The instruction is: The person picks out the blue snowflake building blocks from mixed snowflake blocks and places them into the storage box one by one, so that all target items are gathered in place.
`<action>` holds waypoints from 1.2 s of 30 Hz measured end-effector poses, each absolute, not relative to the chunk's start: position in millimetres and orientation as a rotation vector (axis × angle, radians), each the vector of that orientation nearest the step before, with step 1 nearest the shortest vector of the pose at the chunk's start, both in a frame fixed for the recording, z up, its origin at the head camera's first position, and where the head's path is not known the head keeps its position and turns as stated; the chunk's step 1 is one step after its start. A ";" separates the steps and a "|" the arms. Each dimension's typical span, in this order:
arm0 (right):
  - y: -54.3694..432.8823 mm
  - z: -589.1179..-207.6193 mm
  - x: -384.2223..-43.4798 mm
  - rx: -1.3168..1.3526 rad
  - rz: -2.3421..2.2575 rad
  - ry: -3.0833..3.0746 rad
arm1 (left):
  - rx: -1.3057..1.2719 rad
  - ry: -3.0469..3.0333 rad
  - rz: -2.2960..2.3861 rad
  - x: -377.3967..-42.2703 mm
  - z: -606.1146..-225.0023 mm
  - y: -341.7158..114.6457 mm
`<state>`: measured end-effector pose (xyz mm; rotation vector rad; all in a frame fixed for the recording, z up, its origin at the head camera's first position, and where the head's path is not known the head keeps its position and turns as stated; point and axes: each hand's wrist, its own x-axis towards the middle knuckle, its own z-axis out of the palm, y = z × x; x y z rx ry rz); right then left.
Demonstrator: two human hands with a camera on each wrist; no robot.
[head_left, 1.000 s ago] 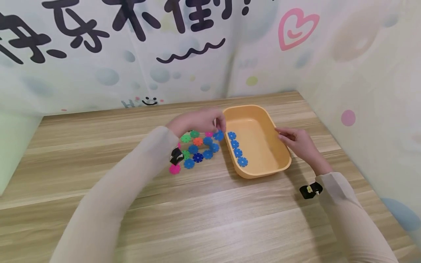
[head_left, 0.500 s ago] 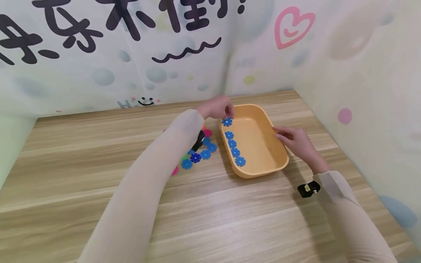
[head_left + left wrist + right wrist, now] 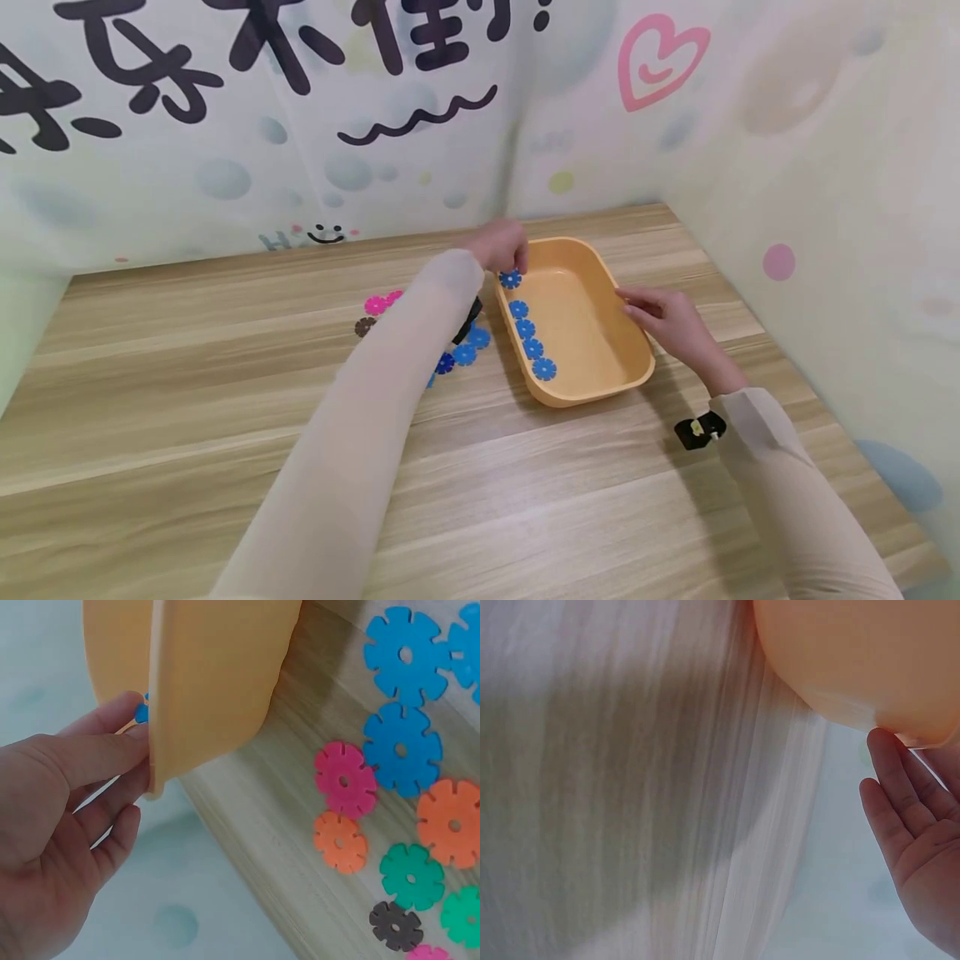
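My left hand (image 3: 499,244) is at the far left corner of a yellow plastic tub (image 3: 596,333), pinching a blue notched plastic disc (image 3: 511,279) at the inner side of the rim. In the left wrist view only a sliver of that blue disc (image 3: 142,713) shows past the thumb. Several more blue notched discs (image 3: 533,348) stand in a row along the tub's left wall, nearer to me. On the opposite side my right hand (image 3: 670,325) holds the tub's right rim between thumb and fingers. The right wrist view shows its fingers (image 3: 891,817) beside the tub's outer wall.
Left of the tub, loose notched discs in blue, pink, orange, green and dark brown lie on the wooden table (image 3: 187,375), such as an orange disc (image 3: 454,823) and a brown disc (image 3: 396,925). My left sleeve (image 3: 367,400) hides part of them. Printed walls stand behind and right.
My left hand has carried the blue disc from beside the pile, over the tub's left rim, to the inner far left corner. The right hand keeps its hold; the view has shifted slightly.
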<state>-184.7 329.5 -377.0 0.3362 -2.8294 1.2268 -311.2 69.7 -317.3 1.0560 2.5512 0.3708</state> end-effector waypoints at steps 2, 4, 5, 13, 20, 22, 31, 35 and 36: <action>330.1 -377.2 -184.9 0.332 1.234 -2.828 | 1.054 2.573 0.337 -311.0 -320.2 72.2; 330.7 -377.5 -185.2 0.328 1.236 -2.829 | 1.044 2.603 0.302 -311.0 -323.9 74.6; 330.9 -377.6 -185.5 0.330 1.236 -2.827 | 1.032 2.618 0.285 -311.1 -326.0 75.7; 330.0 -378.1 -186.6 0.330 1.244 -2.825 | 1.127 2.726 0.030 -310.2 -338.7 85.3; 331.3 -379.9 -186.2 0.326 1.242 -2.817 | 1.142 2.754 0.001 -307.9 -343.4 92.5; 331.6 -381.8 -186.5 0.336 1.247 -2.810 | 1.137 2.761 -0.006 -307.7 -345.5 94.1; 332.9 -382.8 -185.6 0.321 1.250 -2.802 | 1.168 2.761 -0.110 -307.3 -348.3 98.5; 332.1 -380.2 -185.6 0.327 1.256 -2.799 | 1.220 2.763 -0.153 -308.9 -350.3 99.3; 332.0 -379.7 -185.8 0.328 1.258 -2.798 | 1.237 2.764 -0.175 -309.5 -351.0 99.4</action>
